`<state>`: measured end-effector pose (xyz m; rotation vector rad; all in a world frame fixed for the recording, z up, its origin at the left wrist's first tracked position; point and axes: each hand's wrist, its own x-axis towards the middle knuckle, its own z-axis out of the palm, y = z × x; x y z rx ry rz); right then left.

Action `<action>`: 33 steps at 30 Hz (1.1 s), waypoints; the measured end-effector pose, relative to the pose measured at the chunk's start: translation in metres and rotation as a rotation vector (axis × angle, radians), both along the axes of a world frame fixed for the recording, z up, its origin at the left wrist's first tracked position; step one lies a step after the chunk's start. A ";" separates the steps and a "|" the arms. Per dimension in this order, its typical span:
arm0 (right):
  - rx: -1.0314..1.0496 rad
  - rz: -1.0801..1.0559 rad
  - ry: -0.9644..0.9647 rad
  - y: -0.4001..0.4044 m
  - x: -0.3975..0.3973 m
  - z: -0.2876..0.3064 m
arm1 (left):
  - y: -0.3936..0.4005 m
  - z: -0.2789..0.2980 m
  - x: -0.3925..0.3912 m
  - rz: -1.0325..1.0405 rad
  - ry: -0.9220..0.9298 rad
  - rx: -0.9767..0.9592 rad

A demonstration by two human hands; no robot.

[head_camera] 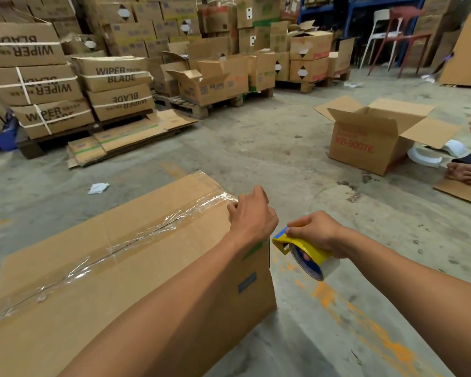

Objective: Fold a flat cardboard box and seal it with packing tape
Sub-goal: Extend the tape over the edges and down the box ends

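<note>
Grey concrete floor, stained, with orange paint marks near right. Sitting on it near left, the taped box, closed. Far right stands an open box, flaps spread, red print on its side. A crumpled white scrap lies left of centre. Flattened cartons lie stacked beyond it. Pallets loaded with boxes line the far side. A cardboard sheet lies at the right edge.
</note>
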<state>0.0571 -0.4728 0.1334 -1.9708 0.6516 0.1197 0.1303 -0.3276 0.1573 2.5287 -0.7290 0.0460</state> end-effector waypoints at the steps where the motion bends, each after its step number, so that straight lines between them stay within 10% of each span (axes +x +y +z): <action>1: 0.032 -0.002 -0.015 0.001 -0.001 0.003 | 0.005 0.001 0.007 -0.036 0.006 -0.005; 8: 0.133 -0.044 -0.153 0.013 0.004 0.025 | 0.073 -0.003 0.093 -0.127 -0.098 0.335; 21: 0.202 -0.114 -0.328 0.025 0.019 0.070 | 0.059 -0.005 0.134 -0.093 -0.126 0.208; 33: 0.199 -0.097 -0.358 0.035 0.027 0.075 | 0.086 0.006 0.178 0.017 -0.057 0.499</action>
